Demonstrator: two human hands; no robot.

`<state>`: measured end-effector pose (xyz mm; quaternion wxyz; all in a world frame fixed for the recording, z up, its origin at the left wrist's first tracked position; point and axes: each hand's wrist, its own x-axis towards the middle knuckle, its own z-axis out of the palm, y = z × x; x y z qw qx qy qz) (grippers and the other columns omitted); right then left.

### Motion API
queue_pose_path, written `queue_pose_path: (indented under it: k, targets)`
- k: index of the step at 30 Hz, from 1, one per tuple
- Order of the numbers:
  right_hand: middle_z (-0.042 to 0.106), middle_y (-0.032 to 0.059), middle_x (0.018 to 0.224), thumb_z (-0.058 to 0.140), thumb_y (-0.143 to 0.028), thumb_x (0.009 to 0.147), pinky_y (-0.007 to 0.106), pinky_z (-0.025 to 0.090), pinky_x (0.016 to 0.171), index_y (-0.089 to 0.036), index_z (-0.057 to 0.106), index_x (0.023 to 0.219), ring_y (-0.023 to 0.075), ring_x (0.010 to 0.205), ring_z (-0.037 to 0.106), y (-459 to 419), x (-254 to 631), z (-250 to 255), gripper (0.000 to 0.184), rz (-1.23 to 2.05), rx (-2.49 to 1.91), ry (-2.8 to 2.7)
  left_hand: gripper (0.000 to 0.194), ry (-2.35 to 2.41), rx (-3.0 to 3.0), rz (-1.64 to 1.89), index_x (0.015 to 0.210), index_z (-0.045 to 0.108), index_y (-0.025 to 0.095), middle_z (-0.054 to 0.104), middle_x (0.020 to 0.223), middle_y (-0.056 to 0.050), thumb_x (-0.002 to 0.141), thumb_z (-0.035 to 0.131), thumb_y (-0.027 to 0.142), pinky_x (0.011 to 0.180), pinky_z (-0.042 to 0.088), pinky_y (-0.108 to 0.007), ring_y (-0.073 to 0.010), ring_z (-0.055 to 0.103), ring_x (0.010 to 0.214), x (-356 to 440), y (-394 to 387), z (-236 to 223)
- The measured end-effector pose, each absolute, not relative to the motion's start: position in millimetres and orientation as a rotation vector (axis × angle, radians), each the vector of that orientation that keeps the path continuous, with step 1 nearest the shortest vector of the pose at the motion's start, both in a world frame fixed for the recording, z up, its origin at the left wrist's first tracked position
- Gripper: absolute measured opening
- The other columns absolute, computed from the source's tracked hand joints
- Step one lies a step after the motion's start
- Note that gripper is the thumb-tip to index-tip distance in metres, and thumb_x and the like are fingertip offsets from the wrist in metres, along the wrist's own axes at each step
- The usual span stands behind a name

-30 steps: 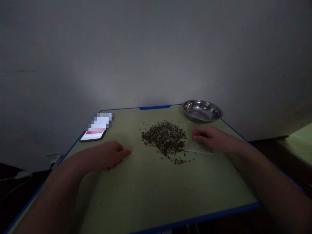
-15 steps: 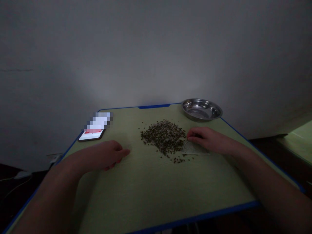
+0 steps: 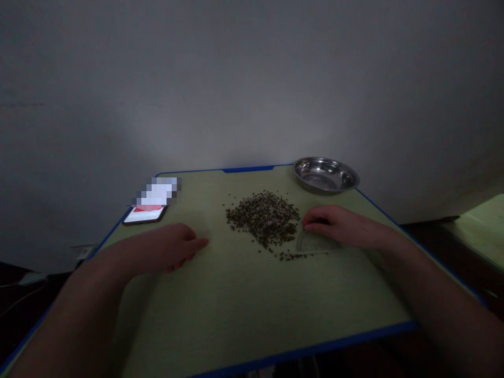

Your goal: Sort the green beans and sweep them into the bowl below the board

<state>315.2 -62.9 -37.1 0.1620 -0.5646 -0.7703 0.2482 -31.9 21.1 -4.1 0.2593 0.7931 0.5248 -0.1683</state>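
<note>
A loose heap of small dark brown and pale grains [image 3: 263, 215] lies mid-table, with stray grains along its near edge. Right of it, my right hand [image 3: 325, 223] is closed with thumb and fingers on the upper edge of a clear protractor [image 3: 318, 243]. The protractor lies against the tabletop, its straight edge towards me and its left end close to the stray grains; my fingers cover part of its arc. My left hand [image 3: 177, 245] rests on the table left of the heap, one finger stretched out and the others loosely curled, with nothing visible in it.
A shiny steel bowl [image 3: 326, 176] stands at the back right corner. On the left edge lies a phone [image 3: 147, 214] with its screen lit and partly blurred out. The pale green table [image 3: 236, 304] has a blue rim and stands against a grey wall [image 3: 244, 79].
My right hand and the protractor have shifted very slightly to the right, away from the heap, with a few grains trailing along its straight edge. The left hand stays in place.
</note>
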Motion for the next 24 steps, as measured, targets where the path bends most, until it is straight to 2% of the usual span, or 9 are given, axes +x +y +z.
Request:
queue_pose_path:
  k: [6,13,24]
  targets:
    - [0.064,0.0019,0.076,0.049,-0.032,0.089,0.028,0.043,0.06,-0.018,0.063,0.082,0.0154,0.066,0.056,-70.5,316.6,-36.9,0.021,0.71,-1.678,-2.209,0.057,1.407,2.149,-0.441,0.067,0.056,0.018,0.068,0.071,-0.012,0.081,0.032,0.067,0.054,0.045,-0.031,-0.0213,0.063,0.059,-31.4,21.6,-5.5]
    - [0.064,0.0029,0.079,0.047,-0.033,0.09,0.03,0.045,0.066,-0.02,0.063,0.083,0.0174,0.073,0.058,-96.7,315.2,-41.8,0.021,0.629,-1.731,-2.077,0.053,1.391,2.162,-0.424,0.064,0.057,0.018,0.067,0.068,-0.011,0.08,0.035,0.064,0.053,0.044,-0.03,-0.02,0.061,0.057,-29.6,20.5,-5.1]
    - [0.057,0.0003,0.068,0.043,-0.04,0.091,0.027,0.043,0.055,-0.021,0.056,0.079,0.0149,0.061,0.053,-127.0,315.0,-38.2,0.026,0.571,-1.789,-1.915,0.05,1.409,2.157,-0.432,0.066,0.058,0.019,0.068,0.068,-0.01,0.078,0.039,0.063,0.054,0.044,-0.031,-0.0214,0.063,0.059,-30.6,23.1,-8.5]
